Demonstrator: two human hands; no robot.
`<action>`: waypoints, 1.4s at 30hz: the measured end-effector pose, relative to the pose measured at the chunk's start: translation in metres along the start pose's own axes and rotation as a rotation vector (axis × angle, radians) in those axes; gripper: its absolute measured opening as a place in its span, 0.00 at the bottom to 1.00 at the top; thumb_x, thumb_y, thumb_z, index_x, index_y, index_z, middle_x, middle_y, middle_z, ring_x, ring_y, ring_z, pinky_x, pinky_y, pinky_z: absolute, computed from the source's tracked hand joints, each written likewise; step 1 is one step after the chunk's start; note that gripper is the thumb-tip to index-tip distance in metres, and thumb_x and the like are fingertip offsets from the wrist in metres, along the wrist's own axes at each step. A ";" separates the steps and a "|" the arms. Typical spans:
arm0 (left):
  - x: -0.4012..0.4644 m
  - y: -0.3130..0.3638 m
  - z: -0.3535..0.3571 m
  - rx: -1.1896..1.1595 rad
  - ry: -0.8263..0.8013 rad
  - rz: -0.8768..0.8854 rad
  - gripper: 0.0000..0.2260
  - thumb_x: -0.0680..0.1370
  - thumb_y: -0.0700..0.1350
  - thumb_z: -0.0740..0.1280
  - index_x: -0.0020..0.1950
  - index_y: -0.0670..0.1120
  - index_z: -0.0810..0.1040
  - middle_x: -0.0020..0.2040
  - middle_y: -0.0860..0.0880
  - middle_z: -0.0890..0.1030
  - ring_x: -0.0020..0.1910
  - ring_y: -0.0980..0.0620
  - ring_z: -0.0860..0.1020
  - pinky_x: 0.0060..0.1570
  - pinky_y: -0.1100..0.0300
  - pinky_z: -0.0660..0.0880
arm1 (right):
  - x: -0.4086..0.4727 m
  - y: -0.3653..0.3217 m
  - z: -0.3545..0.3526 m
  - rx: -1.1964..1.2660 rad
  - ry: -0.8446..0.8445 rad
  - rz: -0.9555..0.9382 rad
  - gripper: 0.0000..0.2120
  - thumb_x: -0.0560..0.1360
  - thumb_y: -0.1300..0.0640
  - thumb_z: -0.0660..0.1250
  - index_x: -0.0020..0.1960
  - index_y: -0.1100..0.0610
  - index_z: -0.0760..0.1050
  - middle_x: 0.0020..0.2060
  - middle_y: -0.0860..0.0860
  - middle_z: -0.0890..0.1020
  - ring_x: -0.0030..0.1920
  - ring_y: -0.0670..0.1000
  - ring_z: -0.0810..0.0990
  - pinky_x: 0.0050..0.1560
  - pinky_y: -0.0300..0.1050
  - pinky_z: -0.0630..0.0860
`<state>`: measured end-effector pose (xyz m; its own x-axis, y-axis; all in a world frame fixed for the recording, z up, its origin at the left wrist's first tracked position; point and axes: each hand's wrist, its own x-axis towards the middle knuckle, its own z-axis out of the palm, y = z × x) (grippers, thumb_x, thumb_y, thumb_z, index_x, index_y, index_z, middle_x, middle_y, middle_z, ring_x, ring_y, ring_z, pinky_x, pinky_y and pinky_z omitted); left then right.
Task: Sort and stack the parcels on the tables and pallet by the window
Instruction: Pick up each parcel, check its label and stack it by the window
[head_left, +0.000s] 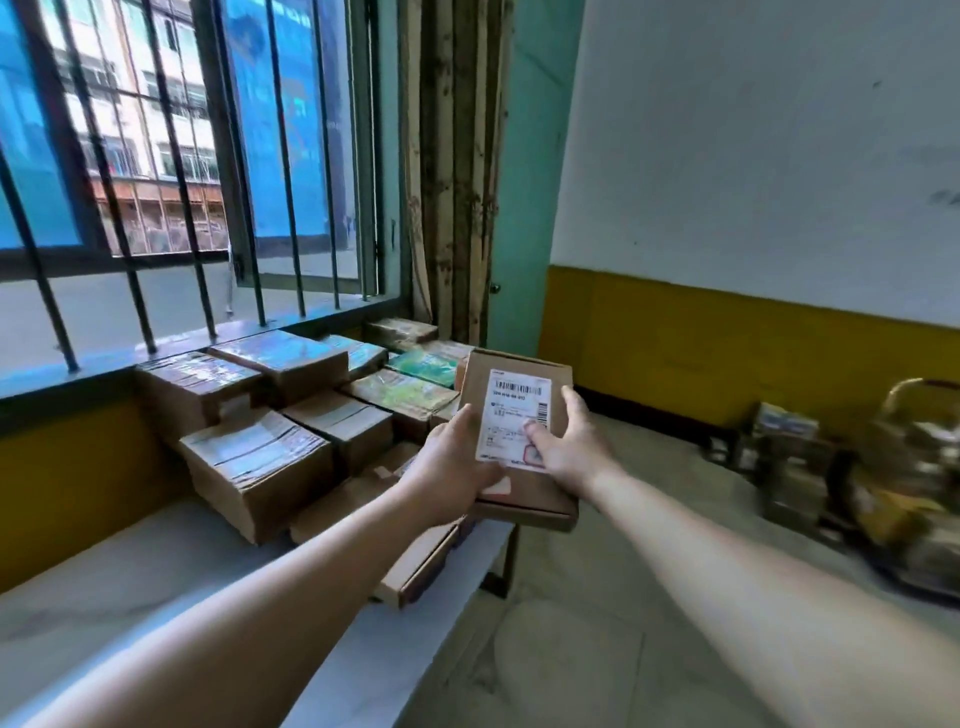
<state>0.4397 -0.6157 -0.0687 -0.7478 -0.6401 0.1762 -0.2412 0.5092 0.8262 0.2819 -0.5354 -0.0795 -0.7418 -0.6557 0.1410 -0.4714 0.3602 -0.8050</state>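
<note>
A flat brown cardboard parcel (514, 384) with a white barcode label on top is held in the air past the table's right end. My left hand (452, 462) grips its left edge, thumb on the label side. My right hand (566, 441) holds its right edge, thumb pressed on the label. Beneath them, several taped brown parcels (260, 462) are stacked on the white table (130, 587) under the window, some wrapped in green print (423, 366).
A barred window (182, 182) and its sill run along the left behind the stack. Flat boxes (415, 566) overhang the table's right edge. Blurred items (904, 467) sit on the floor by the yellow-and-white wall at right. Tiled floor (571, 649) lies between.
</note>
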 end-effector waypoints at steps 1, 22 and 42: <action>0.014 -0.002 -0.002 -0.015 -0.004 0.002 0.27 0.76 0.41 0.69 0.72 0.52 0.64 0.62 0.54 0.73 0.53 0.59 0.72 0.47 0.66 0.70 | 0.016 -0.002 0.003 -0.006 -0.004 -0.002 0.40 0.76 0.43 0.68 0.80 0.47 0.50 0.72 0.54 0.70 0.68 0.57 0.73 0.68 0.53 0.70; 0.247 -0.081 -0.042 -0.049 0.400 -0.196 0.34 0.72 0.37 0.73 0.74 0.43 0.62 0.62 0.50 0.76 0.61 0.53 0.76 0.64 0.57 0.72 | 0.310 -0.045 0.109 0.033 -0.336 -0.300 0.39 0.76 0.43 0.69 0.79 0.48 0.52 0.69 0.51 0.75 0.65 0.55 0.75 0.67 0.52 0.72; 0.251 -0.191 -0.159 0.347 0.460 -0.594 0.41 0.72 0.51 0.73 0.78 0.47 0.53 0.76 0.48 0.58 0.73 0.51 0.60 0.68 0.66 0.54 | 0.371 -0.149 0.304 -0.117 -0.800 -0.449 0.30 0.78 0.44 0.65 0.76 0.54 0.63 0.71 0.55 0.71 0.67 0.56 0.72 0.65 0.47 0.67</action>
<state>0.3964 -0.9648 -0.0972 -0.1258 -0.9917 0.0256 -0.7499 0.1119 0.6521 0.2224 -1.0341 -0.0821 0.0517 -0.9974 -0.0494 -0.7124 -0.0022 -0.7017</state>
